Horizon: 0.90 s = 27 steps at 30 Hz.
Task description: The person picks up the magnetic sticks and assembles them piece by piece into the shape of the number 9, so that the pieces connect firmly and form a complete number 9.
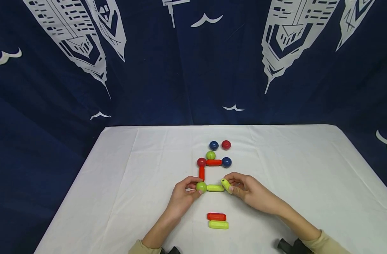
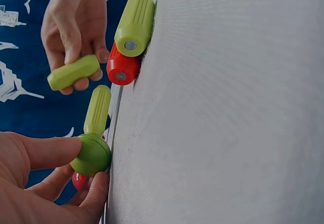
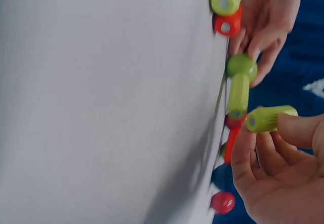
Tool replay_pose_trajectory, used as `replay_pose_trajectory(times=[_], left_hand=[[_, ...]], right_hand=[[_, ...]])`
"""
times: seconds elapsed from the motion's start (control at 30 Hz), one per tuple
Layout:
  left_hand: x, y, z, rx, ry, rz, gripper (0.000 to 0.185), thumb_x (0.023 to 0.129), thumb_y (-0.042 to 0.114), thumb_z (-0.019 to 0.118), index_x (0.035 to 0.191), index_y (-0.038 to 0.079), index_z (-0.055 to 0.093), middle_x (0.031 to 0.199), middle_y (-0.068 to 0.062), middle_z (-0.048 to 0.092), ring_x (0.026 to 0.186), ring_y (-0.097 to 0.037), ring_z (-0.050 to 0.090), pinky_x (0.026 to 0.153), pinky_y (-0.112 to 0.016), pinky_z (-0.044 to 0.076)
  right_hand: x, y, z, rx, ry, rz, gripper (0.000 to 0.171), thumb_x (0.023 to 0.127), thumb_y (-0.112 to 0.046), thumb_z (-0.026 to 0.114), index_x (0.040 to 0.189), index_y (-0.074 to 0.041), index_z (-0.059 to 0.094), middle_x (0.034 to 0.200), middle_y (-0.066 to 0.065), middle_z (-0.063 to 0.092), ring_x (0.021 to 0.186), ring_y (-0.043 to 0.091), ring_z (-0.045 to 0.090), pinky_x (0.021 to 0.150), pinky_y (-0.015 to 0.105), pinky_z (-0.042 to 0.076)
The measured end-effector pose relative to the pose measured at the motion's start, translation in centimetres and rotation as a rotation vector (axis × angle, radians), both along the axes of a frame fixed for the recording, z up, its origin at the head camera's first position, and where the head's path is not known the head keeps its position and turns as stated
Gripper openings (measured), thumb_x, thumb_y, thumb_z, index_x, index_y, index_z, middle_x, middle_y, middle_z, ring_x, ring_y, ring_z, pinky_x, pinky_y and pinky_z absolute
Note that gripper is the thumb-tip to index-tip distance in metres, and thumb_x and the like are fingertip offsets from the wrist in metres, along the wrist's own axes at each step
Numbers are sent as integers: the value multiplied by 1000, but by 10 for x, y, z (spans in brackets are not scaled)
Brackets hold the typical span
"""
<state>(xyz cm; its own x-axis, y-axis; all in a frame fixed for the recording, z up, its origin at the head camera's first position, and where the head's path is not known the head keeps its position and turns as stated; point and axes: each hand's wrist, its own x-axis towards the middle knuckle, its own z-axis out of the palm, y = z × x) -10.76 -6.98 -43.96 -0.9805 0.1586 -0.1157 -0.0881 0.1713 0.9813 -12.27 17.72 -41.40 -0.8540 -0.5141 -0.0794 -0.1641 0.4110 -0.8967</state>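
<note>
Green rod (image 1: 226,185), loose, pinched in right hand (image 1: 249,192), tilted, its near end just beside the right end of the flat green rod (image 1: 215,188) lying crosswise on the white worktop (image 1: 117,183); left hand (image 1: 182,195) grips the green ball (image 1: 201,187) at that rod's left end. Beyond: red rod (image 1: 201,173), red ball (image 1: 201,162).

A glossy green ball (image 1: 201,187) sits on the white bench (image 1: 117,183), joined to a lime-green rod (image 1: 215,188) lying flat. A second lime-green rod (image 1: 226,185), tilted, hangs just off that rod's free end.
</note>
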Motion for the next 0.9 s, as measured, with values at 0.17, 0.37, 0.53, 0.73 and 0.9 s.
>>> replay_pose_trajectory(times=[0.17,0.37,0.53,0.73,0.9], left_hand=[[-1,0,-5,4,-16,0,30,88,-2,69,117,4,66,99,-9,61,91,-21,56,71,-22,51],[0,-1,-4,16,-11,-2,30,88,-3,68,117,2,65,99,-10,60,91,-21,57,71,-22,51],[-2,-1,-6,9,-10,2,30,88,-2,68,117,3,66,100,-9,60,92,-21,56,72,-21,51],[-2,0,-4,-8,-18,4,30,88,-4,67,117,2,65,100,-9,61,92,-22,56,72,-21,50],[5,1,18,-11,-14,3,28,88,-8,65,115,-4,64,99,-15,60,91,-25,56,70,-20,49]], right_hand=[[-17,10,-11,-51,-38,-121,29,96,-2,60,122,9,57,111,14,64,95,24,61,82,26,53],[-32,10,-16,-65,-150,-266,33,94,-5,63,120,14,57,103,16,67,84,21,64,72,29,56],[-41,6,-15,-73,-245,-342,38,92,-9,68,120,16,58,100,17,70,76,17,67,70,27,56],[-46,2,-15,-47,-297,-378,41,92,-14,70,121,13,60,96,14,71,69,16,68,68,24,55],[-47,1,-16,-51,-314,-394,42,92,-14,70,123,12,59,89,11,70,66,15,66,66,23,55]])
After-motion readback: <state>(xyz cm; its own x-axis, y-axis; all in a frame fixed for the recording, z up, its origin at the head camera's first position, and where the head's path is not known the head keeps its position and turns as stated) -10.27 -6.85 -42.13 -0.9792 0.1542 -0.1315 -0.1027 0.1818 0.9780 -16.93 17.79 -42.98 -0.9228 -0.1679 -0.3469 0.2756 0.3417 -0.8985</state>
